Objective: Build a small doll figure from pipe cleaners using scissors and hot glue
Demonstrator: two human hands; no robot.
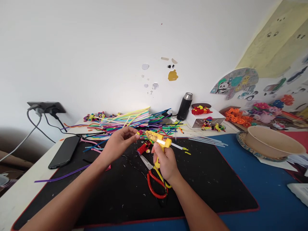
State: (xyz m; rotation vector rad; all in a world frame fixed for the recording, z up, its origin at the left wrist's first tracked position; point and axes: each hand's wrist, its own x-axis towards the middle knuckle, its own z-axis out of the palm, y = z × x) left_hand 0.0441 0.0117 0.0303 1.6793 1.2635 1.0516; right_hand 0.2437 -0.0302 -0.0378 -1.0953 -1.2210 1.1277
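The counter runs across the view, blue on the right side and pale at the left edge, and a wide black mat with a red border lies on it under both arms. Behind the mat a broad heap of pipe cleaners in green, yellow, blue, pink and purple spreads toward the wall, with one long purple strand trailing off the mat's left side. A tan bowl sits on a patterned plate at the right, a black phone lies face up at the left, and a dark flask with a silver cap stands upright by the wall.

Above the middle of the mat the right hand is closed around the grip of a glue gun. The gun is yellow, its body smeared and speckled with old glue, its nozzle pointing left, and a clear glue stick juts out of its back end to the right. Red-handled scissors lie on the mat just below that hand. The left hand is narrowed to a pinch, holding a small yellow piece between thumb and fingertips right at the gun's nozzle; whether the two touch cannot be told.
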